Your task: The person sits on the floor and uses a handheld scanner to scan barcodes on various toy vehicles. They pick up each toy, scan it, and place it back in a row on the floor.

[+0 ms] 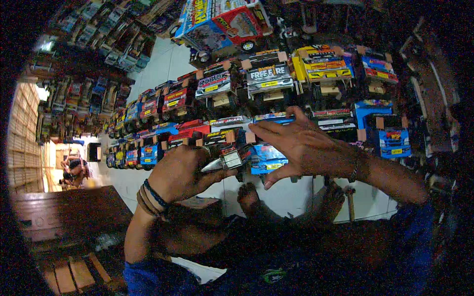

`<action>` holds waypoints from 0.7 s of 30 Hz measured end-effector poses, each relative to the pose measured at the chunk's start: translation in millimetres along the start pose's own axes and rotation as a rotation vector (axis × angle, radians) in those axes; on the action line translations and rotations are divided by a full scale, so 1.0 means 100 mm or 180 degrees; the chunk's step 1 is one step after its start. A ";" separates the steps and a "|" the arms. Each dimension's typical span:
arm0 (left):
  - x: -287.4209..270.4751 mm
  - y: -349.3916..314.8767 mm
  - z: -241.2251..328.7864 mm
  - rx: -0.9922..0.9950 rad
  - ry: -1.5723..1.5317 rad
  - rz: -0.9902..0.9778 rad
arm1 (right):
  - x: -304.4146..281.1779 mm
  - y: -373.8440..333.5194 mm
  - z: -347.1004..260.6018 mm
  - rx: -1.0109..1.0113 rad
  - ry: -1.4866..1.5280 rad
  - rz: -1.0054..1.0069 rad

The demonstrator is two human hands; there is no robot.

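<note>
My left hand (pixel 180 170) is closed, fingers curled and thumb stretched along a small silver-and-white piece (pixel 230 159) with a pale wedge-shaped end; its kind is unclear. It is held just in front of a dark toy truck with yellow lettering (pixel 219 136). My right hand (pixel 308 148) is spread, thumb and fingers apart, over a blue toy truck (pixel 268 157) in the front row. Part of that truck is hidden under the palm, and I cannot tell whether the fingertips touch it.
Toy trucks stand in two long rows, including a silver one (pixel 270 79) and a yellow one (pixel 326 66). Behind is a large box-bodied toy truck (pixel 224 27). A hammer (pixel 350 202) stands by my foot on white tiles. A brown wooden bench (pixel 74 212) is at left; a person (pixel 75 167) sits beyond.
</note>
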State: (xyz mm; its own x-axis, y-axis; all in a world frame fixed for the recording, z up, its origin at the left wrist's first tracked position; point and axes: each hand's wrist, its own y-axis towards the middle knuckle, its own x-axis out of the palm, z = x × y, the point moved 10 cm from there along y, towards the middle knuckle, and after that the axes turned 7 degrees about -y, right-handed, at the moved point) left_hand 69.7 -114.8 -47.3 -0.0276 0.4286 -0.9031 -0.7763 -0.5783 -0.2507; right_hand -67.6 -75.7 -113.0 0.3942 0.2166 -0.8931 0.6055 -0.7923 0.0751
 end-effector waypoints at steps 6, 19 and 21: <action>0.03 0.09 -0.04 -0.0371 0.0066 -0.0396 | 0.12 0.07 -0.02 -0.0304 -0.0048 0.0477; 0.01 0.18 0.12 -0.0475 0.0170 -0.0440 | 0.24 0.11 0.06 -0.0122 0.0327 0.0195; -0.03 0.21 0.20 -0.0185 0.0262 -0.0264 | 0.18 0.09 0.04 -0.0144 0.0364 0.0317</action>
State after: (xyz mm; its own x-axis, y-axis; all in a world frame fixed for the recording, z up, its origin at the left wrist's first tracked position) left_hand 41.1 -114.1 -43.2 0.0888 0.4198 -0.9033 -0.7359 -0.5835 -0.3435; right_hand -57.9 -81.7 -129.9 0.5284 0.2038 -0.8242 0.5890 -0.7871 0.1830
